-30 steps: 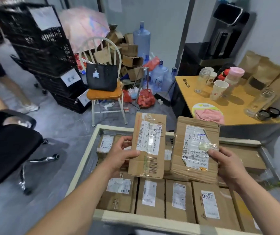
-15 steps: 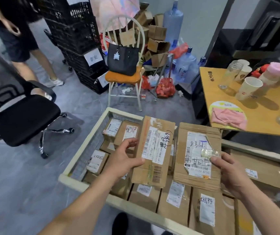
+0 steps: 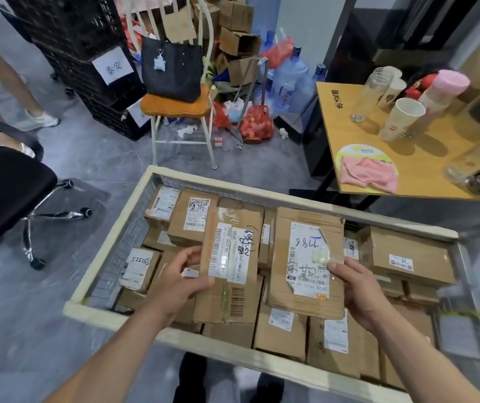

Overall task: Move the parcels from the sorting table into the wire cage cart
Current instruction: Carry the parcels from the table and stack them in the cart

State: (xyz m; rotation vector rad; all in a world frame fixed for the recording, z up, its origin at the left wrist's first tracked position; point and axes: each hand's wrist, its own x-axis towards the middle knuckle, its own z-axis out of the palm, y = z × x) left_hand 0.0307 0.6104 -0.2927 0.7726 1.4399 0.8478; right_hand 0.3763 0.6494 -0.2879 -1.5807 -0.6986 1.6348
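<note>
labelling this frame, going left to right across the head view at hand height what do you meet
black office chair → cart's left wire wall → left hand → narrow parcel it holds → wider parcel with the torn label → right hand → flat box lying in the cart

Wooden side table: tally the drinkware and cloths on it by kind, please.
On the wooden side table:
Clear glasses: 2, tall glass and tipped glass
Paper cups: 2, front cup and rear cup
Pink-lidded bottle: 1
Pink cloth: 1
Total: 6
</note>
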